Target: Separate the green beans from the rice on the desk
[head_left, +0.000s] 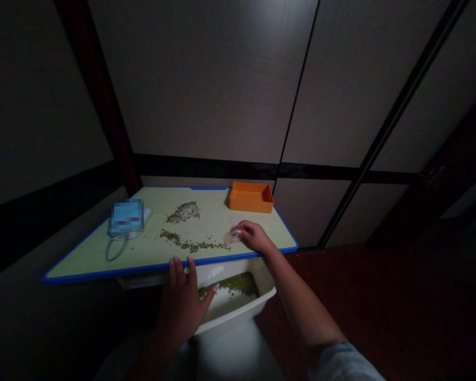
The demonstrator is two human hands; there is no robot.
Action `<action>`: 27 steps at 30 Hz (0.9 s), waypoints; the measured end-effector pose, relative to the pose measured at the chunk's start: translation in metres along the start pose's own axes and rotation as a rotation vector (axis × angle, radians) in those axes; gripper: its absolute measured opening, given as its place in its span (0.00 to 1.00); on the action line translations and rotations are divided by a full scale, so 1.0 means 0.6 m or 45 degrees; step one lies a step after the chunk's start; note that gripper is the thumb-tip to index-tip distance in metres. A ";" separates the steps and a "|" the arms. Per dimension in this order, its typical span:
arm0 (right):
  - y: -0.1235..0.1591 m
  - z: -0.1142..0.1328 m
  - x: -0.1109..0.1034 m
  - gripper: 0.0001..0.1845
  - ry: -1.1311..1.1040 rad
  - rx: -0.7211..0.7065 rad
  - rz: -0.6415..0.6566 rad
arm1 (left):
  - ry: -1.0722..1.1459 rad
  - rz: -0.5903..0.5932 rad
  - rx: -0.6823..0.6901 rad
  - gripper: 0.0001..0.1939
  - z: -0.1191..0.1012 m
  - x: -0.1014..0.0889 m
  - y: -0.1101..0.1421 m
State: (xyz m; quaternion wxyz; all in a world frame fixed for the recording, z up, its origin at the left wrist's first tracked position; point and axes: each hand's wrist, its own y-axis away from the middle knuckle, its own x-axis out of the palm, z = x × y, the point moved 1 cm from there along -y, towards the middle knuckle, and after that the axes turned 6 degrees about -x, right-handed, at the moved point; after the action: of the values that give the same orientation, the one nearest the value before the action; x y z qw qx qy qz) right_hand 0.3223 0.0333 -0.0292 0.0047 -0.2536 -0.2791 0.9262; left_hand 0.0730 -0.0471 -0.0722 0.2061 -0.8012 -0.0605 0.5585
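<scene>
My left hand [184, 291] is spread, its fingertips resting at the blue front edge of the table [143, 253] and its thumb over a white tub [267, 280]. Green grains, like mung beans [241, 283], lie in that tub, just below the edge. On the tabletop, my right hand [253, 234] has thumb and fingers pinched together at a small pale, pinkish see-through patch [230, 236]; what they hold is too small to make out. A loose band of green grains [194, 246] spreads to its left. Behind that lies a pile of mixed whitish and green grains [184, 211].
An orange open box [250, 198] stands at the table's back right corner. At the left sits a device with a blurred screen [127, 218] and a looped strap [117, 248]. Large cabinet panels [206, 84] rise behind the table. Reddish floor [341, 296] shows at the right.
</scene>
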 end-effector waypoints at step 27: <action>0.020 0.014 -0.003 0.10 -0.147 0.102 0.061 | -0.003 -0.021 0.011 0.45 0.003 0.002 0.003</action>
State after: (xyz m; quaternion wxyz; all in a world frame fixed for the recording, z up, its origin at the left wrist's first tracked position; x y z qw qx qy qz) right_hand 0.3215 0.0190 -0.0287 -0.0234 -0.2059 -0.2355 0.9495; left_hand 0.0718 -0.0479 -0.0743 0.2139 -0.7991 -0.0650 0.5581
